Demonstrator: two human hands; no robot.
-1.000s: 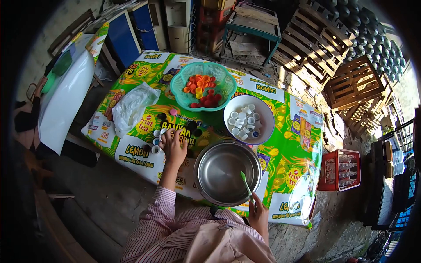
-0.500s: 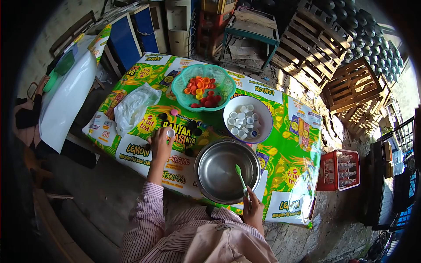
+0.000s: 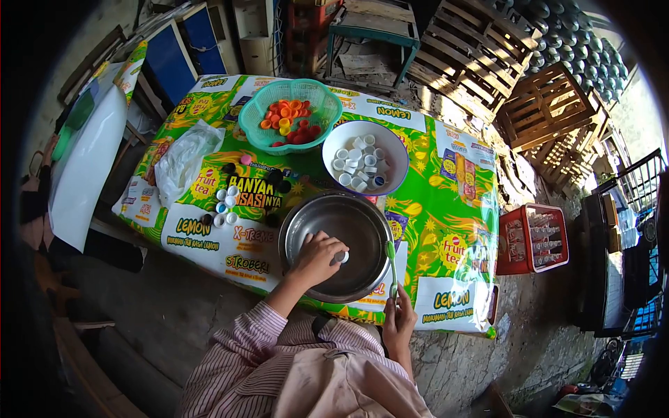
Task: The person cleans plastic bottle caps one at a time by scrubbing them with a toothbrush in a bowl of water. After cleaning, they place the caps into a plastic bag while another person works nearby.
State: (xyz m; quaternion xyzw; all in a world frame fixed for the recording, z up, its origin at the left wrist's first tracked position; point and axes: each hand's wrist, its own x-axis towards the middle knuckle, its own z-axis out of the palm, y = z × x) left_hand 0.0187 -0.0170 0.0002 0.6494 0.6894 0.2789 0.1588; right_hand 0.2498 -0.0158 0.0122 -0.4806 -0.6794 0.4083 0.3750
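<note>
My left hand point(image 3: 315, 261) is over the metal basin point(image 3: 348, 209), its fingers closed on a white bottle cap point(image 3: 341, 257). In my right hand point(image 3: 399, 319) I grip a green toothbrush point(image 3: 393, 268), upright beside the basin's right rim, with the bristle end near the rim. Several white and blue caps point(image 3: 226, 203) lie in a cluster on the table to the left of the basin. Dark caps point(image 3: 279, 182) and one pink cap point(image 3: 245, 159) lie near them. A white bowl point(image 3: 400, 157) behind the basin holds several white caps point(image 3: 361, 164).
A green plastic basket point(image 3: 254, 125) of orange, red and yellow caps stands at the back of the table point(image 3: 446, 209). A clear plastic bag point(image 3: 185, 164) lies at the left. A red crate point(image 3: 514, 240) of bottles sits right of the table. Another person's hand point(image 3: 50, 148) shows far left.
My left hand has moved right from the table's caps to the basin, carrying a white cap. The toothbrush has shifted from over the basin to its right rim. The view has shifted slightly.
</note>
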